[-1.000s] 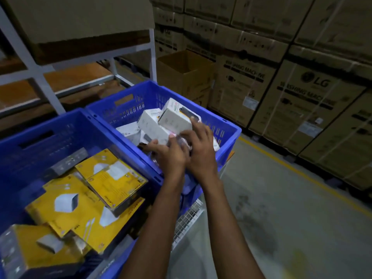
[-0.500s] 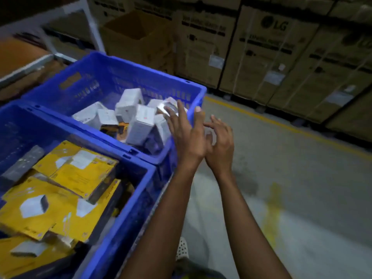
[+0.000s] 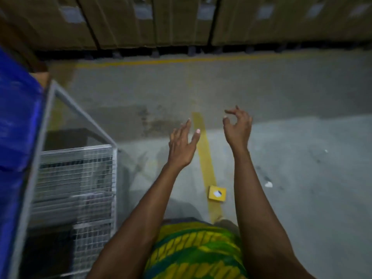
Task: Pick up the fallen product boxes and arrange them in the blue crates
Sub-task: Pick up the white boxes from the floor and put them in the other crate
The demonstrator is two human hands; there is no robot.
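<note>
Head view: both arms stretched out over concrete floor (image 3: 291, 137). Left hand (image 3: 182, 147) empty, fingers spread apart. Right hand (image 3: 238, 127) empty, fingers loosely curled, not closed. Yellow box (image 3: 217, 194) lies flat on floor, on yellow stripe (image 3: 204, 154), between forearms. Blue crate (image 3: 14, 125) at left edge, above wire-mesh cart (image 3: 80, 178). Cardboard cartons (image 3: 181, 21) line far side.

Dim warehouse light, motion blur, bowed edges
</note>
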